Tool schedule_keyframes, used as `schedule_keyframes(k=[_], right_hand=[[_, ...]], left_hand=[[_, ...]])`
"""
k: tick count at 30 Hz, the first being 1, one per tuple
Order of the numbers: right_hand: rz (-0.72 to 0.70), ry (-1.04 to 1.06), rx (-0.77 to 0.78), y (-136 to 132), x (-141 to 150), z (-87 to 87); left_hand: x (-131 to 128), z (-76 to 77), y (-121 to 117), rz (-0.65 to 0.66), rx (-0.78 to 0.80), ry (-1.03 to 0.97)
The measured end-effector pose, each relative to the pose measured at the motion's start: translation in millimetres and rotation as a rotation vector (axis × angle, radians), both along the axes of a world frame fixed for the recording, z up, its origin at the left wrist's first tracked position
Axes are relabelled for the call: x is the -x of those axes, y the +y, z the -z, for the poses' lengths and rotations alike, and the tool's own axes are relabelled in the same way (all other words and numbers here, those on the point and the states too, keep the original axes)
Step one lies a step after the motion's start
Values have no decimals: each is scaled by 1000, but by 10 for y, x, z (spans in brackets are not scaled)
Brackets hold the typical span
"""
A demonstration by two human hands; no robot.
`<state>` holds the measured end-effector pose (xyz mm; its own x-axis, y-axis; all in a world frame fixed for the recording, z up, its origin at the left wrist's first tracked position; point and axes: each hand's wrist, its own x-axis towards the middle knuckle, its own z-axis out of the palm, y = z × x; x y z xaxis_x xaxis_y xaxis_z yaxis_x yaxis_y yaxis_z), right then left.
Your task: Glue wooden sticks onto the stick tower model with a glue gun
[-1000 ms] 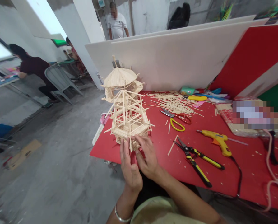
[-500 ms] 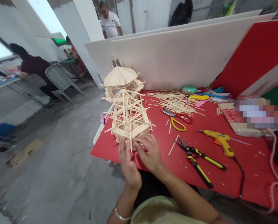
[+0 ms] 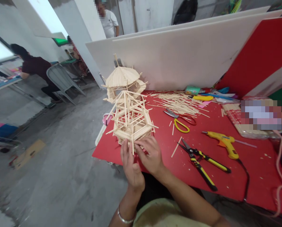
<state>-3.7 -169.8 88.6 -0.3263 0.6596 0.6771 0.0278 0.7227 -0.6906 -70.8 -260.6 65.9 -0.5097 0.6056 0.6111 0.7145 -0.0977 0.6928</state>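
Note:
A pagoda-like model [image 3: 142,131] built of thin pale wooden sticks stands at the left end of the red table [image 3: 164,154]. Its front part is an open stick frame; behind rises a slatted roof [image 3: 123,77]. My left hand [image 3: 131,167] has its fingers stretched out, their tips against the model's near lower edge. One stick [image 3: 132,148] juts toward me between the two hands. Just right of that stick, my right hand [image 3: 151,154] has thumb and index pinched together at the model's edge. What lies between those fingertips is hidden.
Right of my hands lie yellow-black snips [image 3: 200,164], a yellow glue gun [image 3: 223,140] with a cord, and scissors [image 3: 179,121]. Many loose sticks [image 3: 176,102] lie behind them. White boards [image 3: 179,56] stand along the back. People [image 3: 35,67] are further off.
My hands stay at the same edge of the model, with only a slight shift of the fingers. The view has moved a little. The standing person in the background has shifted left.

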Motion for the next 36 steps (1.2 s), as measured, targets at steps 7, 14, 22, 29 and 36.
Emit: schedule_keyframes(k=[7,14,22,29,36], right_hand=[[12,-36,-38,2,-13,-18],[-5,-42,-30,-21,-16,-1],[3,-22,-32,-30,-26,-8],[2,-32,-23,-35,-14,-4],[3,-19,-28,-29,-8,24]], left_hand=[[8,-14,17,-18,9,71],[22,-16,26,-20,-6,137],[21,-17,38,-4,-6,104],[28,-18,44,1,-9,118],[36,-18,45,5,-8,115]])
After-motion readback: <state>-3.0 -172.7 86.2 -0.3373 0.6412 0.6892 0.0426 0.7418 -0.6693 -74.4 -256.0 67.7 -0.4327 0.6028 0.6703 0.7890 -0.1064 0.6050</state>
